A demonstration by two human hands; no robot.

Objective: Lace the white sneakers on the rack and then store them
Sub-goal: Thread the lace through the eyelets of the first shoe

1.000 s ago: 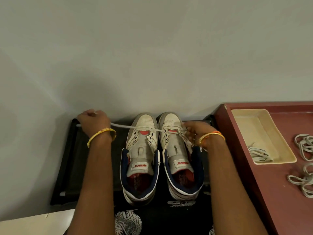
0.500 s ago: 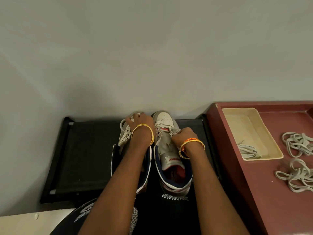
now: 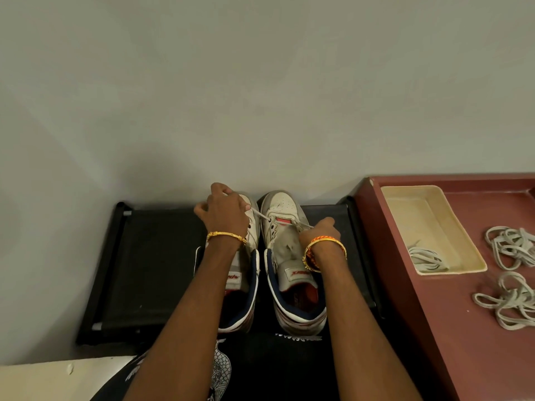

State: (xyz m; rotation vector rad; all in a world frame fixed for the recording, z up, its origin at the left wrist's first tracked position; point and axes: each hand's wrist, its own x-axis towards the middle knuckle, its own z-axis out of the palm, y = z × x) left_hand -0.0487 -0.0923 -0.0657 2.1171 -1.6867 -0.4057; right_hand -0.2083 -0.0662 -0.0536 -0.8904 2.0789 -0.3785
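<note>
Two white sneakers with navy collars stand side by side on the black rack [image 3: 150, 270], toes to the wall. The right sneaker [image 3: 286, 241] has a white lace [image 3: 262, 215] running across its lowest eyelets. My left hand [image 3: 224, 211] sits over the toe of the left sneaker [image 3: 246, 285] and pinches the lace's left end. My right hand [image 3: 318, 231] rests on the right side of the right sneaker, gripping the lace's other end. The left sneaker's front is mostly hidden by my left hand and forearm.
A dark red table [image 3: 463, 328] adjoins the rack on the right. On it stands a cream tray [image 3: 451, 227] holding one bundled lace [image 3: 425, 259]. Two more lace bundles [image 3: 512, 247] [image 3: 509, 302] lie at the far right. A grey wall stands close behind the rack.
My left hand came in from the rack's far left to the sneakers' toes, shortening the stretched lace, then lifted slightly. My right hand stayed at the right sneaker's side.
</note>
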